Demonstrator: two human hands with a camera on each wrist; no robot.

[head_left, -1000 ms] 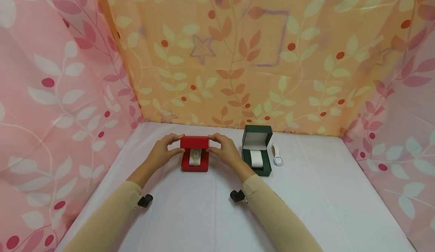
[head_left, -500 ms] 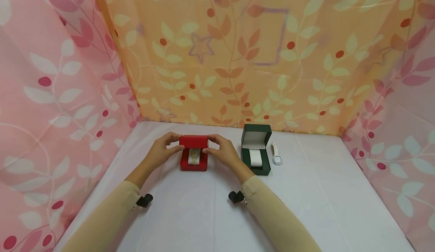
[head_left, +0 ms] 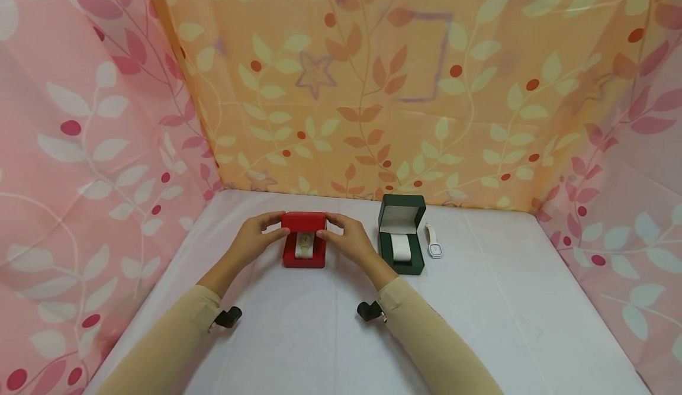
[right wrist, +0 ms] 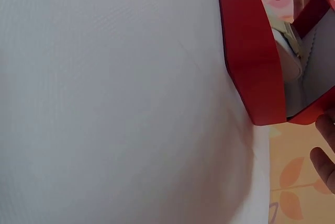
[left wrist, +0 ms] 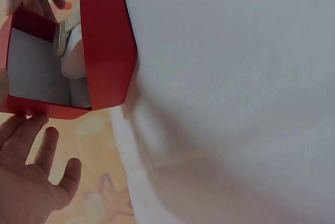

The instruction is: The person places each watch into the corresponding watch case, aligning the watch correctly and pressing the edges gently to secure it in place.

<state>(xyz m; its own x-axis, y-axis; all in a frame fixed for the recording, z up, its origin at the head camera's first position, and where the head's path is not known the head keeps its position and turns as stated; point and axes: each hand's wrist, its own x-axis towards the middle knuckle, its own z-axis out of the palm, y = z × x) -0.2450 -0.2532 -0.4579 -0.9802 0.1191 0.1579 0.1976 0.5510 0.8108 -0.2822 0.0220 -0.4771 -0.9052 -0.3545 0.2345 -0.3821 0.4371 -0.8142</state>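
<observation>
A red watch box (head_left: 303, 263) sits on the white cloth with its lid (head_left: 302, 221) partly lowered. Inside, a watch with a pale strap (head_left: 305, 243) is wrapped round a white cushion (left wrist: 74, 59). My left hand (head_left: 251, 238) holds the lid's left side, thumb at the front edge and fingers towards the back. From the other side, my right hand (head_left: 348, 235) grips the lid in the same way. In the left wrist view, the left hand's other fingers (left wrist: 48, 148) spread loosely beside the box.
Right of the red box stands a green watch box (head_left: 403, 200), lid raised, holding a white cushion (head_left: 401, 247). Beside it lies a second watch (head_left: 435, 250) with a white strap. A patterned orange curtain (head_left: 341, 87) hangs behind the table (head_left: 479, 324), with pink ones on both sides.
Both thumbs have shifted inward and up onto the front edge of the red lid. The lid's angle looks nearly the same; the green box and second watch have stayed in place.
</observation>
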